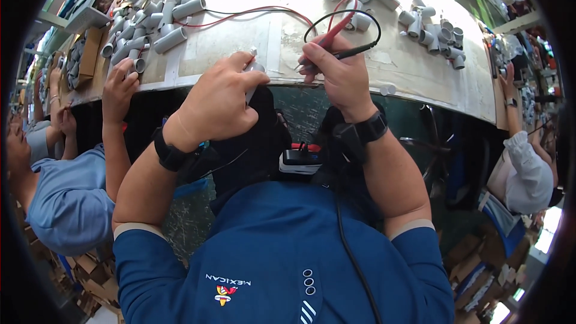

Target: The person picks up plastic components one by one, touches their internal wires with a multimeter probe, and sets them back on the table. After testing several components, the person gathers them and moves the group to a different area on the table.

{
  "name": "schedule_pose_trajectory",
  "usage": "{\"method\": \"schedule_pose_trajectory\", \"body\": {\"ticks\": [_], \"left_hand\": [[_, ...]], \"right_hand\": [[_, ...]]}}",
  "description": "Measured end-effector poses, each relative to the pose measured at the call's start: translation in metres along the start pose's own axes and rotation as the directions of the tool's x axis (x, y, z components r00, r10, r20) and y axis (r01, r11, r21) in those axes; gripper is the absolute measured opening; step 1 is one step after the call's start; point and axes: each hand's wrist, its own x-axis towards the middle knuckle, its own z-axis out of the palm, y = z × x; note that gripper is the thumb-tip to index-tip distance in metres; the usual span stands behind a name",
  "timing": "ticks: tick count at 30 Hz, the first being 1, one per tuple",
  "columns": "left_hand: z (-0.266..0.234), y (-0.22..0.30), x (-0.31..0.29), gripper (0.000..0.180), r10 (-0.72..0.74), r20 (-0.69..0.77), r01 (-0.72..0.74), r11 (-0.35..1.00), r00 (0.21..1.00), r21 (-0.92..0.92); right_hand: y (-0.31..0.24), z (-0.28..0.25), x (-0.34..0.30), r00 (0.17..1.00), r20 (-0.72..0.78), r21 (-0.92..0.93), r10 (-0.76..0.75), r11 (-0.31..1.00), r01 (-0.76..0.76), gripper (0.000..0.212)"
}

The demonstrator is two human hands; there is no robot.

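Note:
My left hand [213, 99] is closed round a small grey cylindrical part [257, 74], just past the table's near edge. A small pale tip shows above the fingers; much of the part is hidden by them. To its right, my right hand [347, 78] grips two test probes together, a red probe [337, 31] and a black probe [353, 51]. Their tips point left toward the grey part, with a gap between. From the probes, a red and a black lead [264, 10] loop over the table and run left.
Grey cylindrical parts [171, 40] lie heaped at the left of the white table [222, 36], with more groups [432, 30] at the right. A co-worker's hand [123, 78] touches parts at my left. A cardboard box [90, 54] stands beyond; another person sits at far right.

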Motion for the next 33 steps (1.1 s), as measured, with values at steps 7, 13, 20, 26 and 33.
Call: {"method": "schedule_pose_trajectory", "body": {"ticks": [7,13,20,26,33], "left_hand": [[0.004,0.009,-0.023,0.049,-0.043,0.042,0.049,0.988,0.998,-0.145],[0.071,-0.025,-0.053,0.052,-0.145,0.039,0.095,0.409,0.989,-0.908],[0.139,-0.054,-0.061,0.06,-0.077,-0.082,-0.112,-0.72,0.994,-0.684],[0.14,-0.062,-0.062,0.058,-0.046,-0.1,-0.096,-0.813,0.994,-0.574],[0.139,-0.066,-0.065,0.058,-0.029,-0.098,-0.076,-0.845,0.995,-0.53]], "right_hand": [[0.003,0.034,0.009,0.994,0.081,-0.106,-0.069,0.991,0.078,0.018],[0.008,0.038,0.013,0.996,0.084,-0.049,-0.016,0.999,0.02,0.019],[0.017,0.043,0.021,0.982,0.19,-0.2,-0.001,0.979,0.04,0.019],[0.026,0.06,0.03,0.978,0.208,-0.36,-0.027,0.927,0.102,0.02],[0.026,0.066,0.033,0.974,0.226,-0.412,0.018,0.908,0.079,0.023]]}}
